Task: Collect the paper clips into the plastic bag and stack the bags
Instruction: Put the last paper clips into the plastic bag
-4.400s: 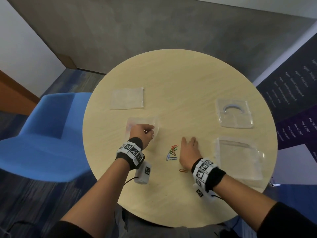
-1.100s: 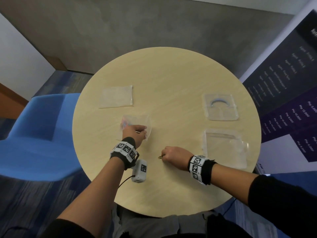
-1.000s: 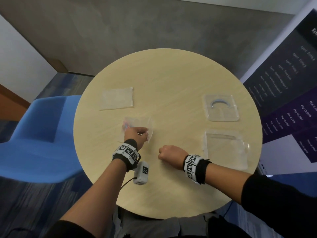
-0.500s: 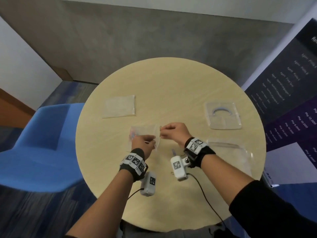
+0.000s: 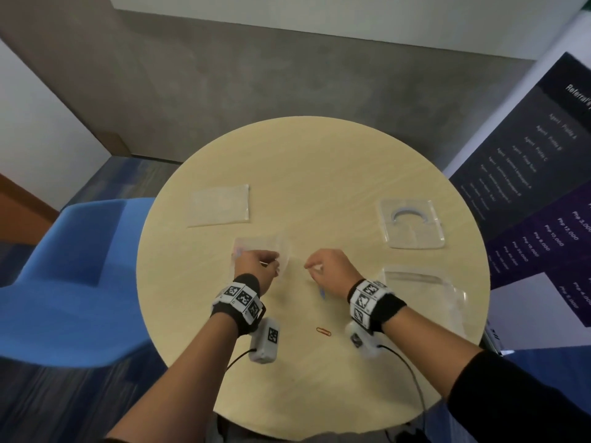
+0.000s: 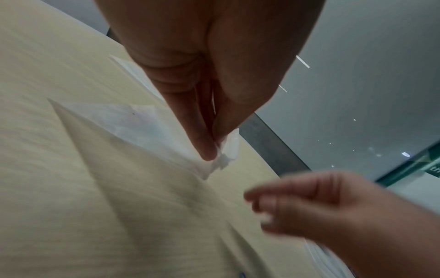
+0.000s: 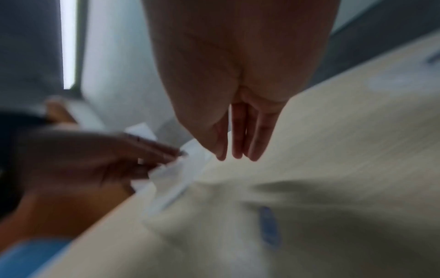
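Observation:
My left hand (image 5: 256,266) pinches the mouth edge of a small clear plastic bag (image 5: 260,249) and lifts that edge off the round table; the left wrist view shows the pinching fingertips (image 6: 209,150) on the bag (image 6: 133,120). A faint pink spot shows at the bag's left end. My right hand (image 5: 329,270) hovers just right of the bag with its fingers nearly straight and nothing visible between them (image 7: 228,156). A blue paper clip (image 5: 322,292) lies on the table under the right hand, blurred in the right wrist view (image 7: 269,227). A red paper clip (image 5: 323,331) lies nearer me.
A flat clear bag (image 5: 219,204) lies at the back left. A clear bag holding a ring shape (image 5: 412,223) lies at the back right, and a larger clear bag (image 5: 422,295) sits by the right edge. A blue chair (image 5: 70,276) stands left of the table (image 5: 319,174).
My right hand gathered clips into a fist, carried them to the bag mouth, and has now drawn back to the right. The left hand has kept hold of the bag.

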The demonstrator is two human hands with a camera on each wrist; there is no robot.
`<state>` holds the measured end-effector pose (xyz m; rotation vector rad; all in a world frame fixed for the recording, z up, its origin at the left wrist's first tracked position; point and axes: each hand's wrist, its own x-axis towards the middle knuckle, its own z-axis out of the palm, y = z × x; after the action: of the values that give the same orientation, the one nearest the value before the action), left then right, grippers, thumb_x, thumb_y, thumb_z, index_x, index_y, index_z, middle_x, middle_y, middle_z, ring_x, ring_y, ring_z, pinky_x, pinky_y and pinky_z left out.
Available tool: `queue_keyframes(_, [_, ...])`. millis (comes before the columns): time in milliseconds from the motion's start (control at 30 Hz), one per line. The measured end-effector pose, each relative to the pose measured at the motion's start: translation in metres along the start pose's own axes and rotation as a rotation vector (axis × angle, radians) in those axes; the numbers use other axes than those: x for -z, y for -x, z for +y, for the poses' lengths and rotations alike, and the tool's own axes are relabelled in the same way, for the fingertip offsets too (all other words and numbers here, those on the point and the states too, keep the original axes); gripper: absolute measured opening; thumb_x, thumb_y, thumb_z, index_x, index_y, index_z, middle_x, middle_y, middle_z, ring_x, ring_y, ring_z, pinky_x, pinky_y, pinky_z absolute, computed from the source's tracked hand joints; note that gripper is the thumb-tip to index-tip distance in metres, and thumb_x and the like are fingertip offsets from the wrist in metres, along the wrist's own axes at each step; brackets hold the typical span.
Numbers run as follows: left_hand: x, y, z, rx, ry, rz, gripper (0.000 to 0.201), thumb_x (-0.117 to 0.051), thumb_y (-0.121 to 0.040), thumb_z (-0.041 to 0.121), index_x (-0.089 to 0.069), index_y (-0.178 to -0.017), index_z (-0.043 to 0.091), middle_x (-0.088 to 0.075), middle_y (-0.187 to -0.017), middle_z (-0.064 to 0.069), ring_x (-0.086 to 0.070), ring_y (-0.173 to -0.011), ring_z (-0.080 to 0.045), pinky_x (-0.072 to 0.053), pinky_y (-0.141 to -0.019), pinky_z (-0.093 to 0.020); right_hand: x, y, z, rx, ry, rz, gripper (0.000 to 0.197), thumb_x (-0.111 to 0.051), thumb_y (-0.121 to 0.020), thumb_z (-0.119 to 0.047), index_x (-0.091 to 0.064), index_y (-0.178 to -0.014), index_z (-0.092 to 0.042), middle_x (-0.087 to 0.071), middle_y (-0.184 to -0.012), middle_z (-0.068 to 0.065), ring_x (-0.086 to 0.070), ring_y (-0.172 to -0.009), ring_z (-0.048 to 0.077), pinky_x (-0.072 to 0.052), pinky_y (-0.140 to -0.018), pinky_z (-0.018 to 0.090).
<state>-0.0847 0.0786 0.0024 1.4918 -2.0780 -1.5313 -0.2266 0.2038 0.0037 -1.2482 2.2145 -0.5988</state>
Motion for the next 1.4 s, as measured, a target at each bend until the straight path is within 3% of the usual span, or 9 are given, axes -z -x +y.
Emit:
queue_keyframes(167, [0.006,-0.005,-0.006,0.039,0.043,0.003,0.023,-0.059,-0.09,0.004,-0.07,-0.111,0.004,-0.069,-0.086,-0.007,-0.069,-0.079,-0.023,-0.054,-0.085,-0.029,-0.03,0.057,0.031,0.234,0.418,-0.277,0.043,-0.042,-0.1,-0.011,-0.043,-0.141,0.002,-0.03,-0.155,0.022,-0.032,-0.143,0.034,-0.03,-0.116,0.041])
queue_keyframes(300, [0.004,-0.005,-0.009,0.05,0.063,-0.01,0.023,-0.06,-0.09,0.002,-0.07,-0.11,0.002,-0.069,-0.087,-0.009,-0.071,-0.081,-0.027,-0.056,-0.091,-0.037,-0.041,0.095,0.037,0.411,0.619,-0.266,0.04,-0.076,-0.077,-0.028,-0.072,-0.108,-0.002,-0.068,-0.12,0.02,-0.065,-0.114,0.029,-0.052,-0.094,0.032])
queue_keyframes(367, [0.003,-0.004,-0.011,0.047,0.052,-0.009,0.022,-0.061,-0.089,0.002,-0.071,-0.108,0.003,-0.07,-0.084,-0.007,-0.072,-0.082,-0.027,-0.056,-0.091,-0.037,-0.048,0.103,0.04,0.449,0.626,-0.248,0.032,-0.079,-0.073,-0.018,-0.073,-0.1,-0.002,-0.07,-0.113,0.019,-0.068,-0.106,0.029,-0.057,-0.085,0.033])
queue_keyframes(533, [-0.003,0.002,-0.011,0.038,0.018,-0.019,0.021,-0.062,-0.087,0.002,-0.072,-0.106,0.004,-0.07,-0.085,-0.007,-0.071,-0.081,-0.026,-0.056,-0.09,-0.035,-0.048,0.084,0.033,0.363,0.59,-0.367,0.025,-0.041,-0.095,-0.006,-0.061,-0.104,0.007,-0.06,-0.108,0.022,-0.06,-0.097,0.038,-0.053,-0.08,0.045])
queue_keyframes(733, [-0.002,0.011,-0.005,0.033,-0.001,-0.026,0.021,-0.062,-0.088,0.003,-0.072,-0.106,0.006,-0.071,-0.091,-0.008,-0.072,-0.084,-0.025,-0.055,-0.087,-0.03,-0.033,0.048,-0.004,0.183,0.576,-0.354,0.015,-0.049,-0.086,0.007,-0.062,-0.092,0.01,-0.062,-0.099,0.027,-0.061,-0.09,0.04,-0.045,-0.074,0.042])
queue_keyframes(900, [0.006,0.023,-0.009,0.01,-0.037,-0.039,0.022,-0.062,-0.088,0.008,-0.073,-0.107,0.011,-0.071,-0.086,-0.003,-0.073,-0.083,-0.021,-0.055,-0.086,-0.029,-0.024,0.021,-0.005,-0.073,0.241,-0.143,0.015,-0.068,-0.075,0.0,-0.074,-0.088,-0.006,-0.071,-0.093,0.013,-0.068,-0.087,0.029,-0.054,-0.08,0.031])
queue_keyframes(1067, [0.01,0.032,-0.022,0.038,-0.005,-0.034,0.023,-0.063,-0.088,0.008,-0.073,-0.108,0.011,-0.075,-0.094,-0.008,-0.073,-0.084,-0.02,-0.057,-0.085,-0.03,-0.001,0.003,0.006,-0.239,-0.127,-0.154,0.022,-0.081,-0.065,-0.004,-0.079,-0.086,-0.008,-0.077,-0.082,0.009,-0.072,-0.073,0.016,-0.057,-0.07,0.023])
queue_keyframes(1200, [0.009,0.032,-0.025,0.047,-0.011,-0.033,0.021,-0.063,-0.087,0.009,-0.073,-0.106,0.014,-0.075,-0.09,-0.006,-0.073,-0.08,-0.017,-0.055,-0.08,-0.025,0.017,-0.005,-0.003,-0.278,-0.408,-0.067,0.019,-0.078,-0.071,-0.002,-0.078,-0.089,-0.008,-0.076,-0.084,0.011,-0.071,-0.077,0.021,-0.059,-0.076,0.031])
queue_keyframes(1400, [0.005,0.03,-0.018,0.026,-0.034,-0.065,0.022,-0.061,-0.089,0.01,-0.072,-0.108,0.013,-0.074,-0.089,-0.006,-0.073,-0.081,-0.019,-0.055,-0.082,-0.026,0.008,0.014,-0.008,-0.302,0.039,-0.172,0.01,-0.081,-0.069,-0.006,-0.08,-0.078,-0.007,-0.077,-0.081,0.007,-0.073,-0.078,0.017,-0.058,-0.077,0.025])
